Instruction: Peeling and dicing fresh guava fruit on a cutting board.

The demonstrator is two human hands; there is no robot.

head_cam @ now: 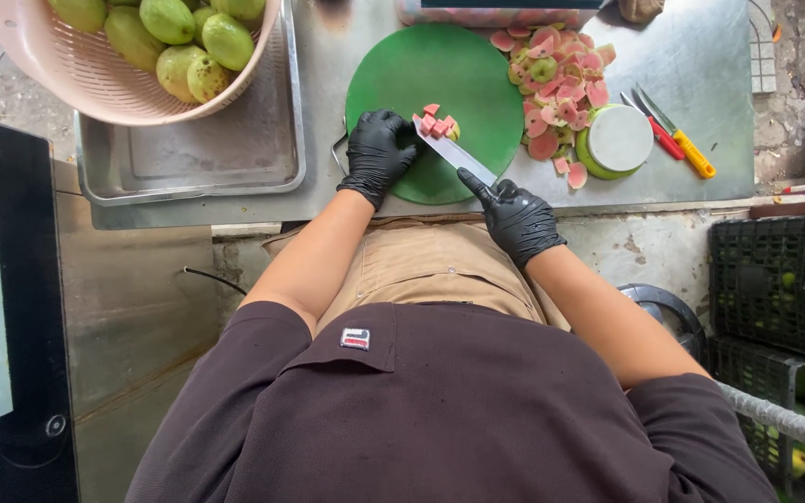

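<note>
A fruit-preparation stall or commercial kitchen is indicated: a steel bench (701, 65) is seen beyond the fingers, a colander of green guavas (142, 47) to their left, stacked fruit crates (766, 279) to their right.

Both forearms bare, extended forward over the green cutting board (440, 84), black-gloved left hand (379, 154) at its near left edge, fingers curled downward, black-gloved right hand (517, 219) at its near edge, closed, index finger extended

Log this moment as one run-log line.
left black-gloved hand: steadies pink guava pieces | right black-gloved hand: grips steel knife | surface: round green cutting board
</note>
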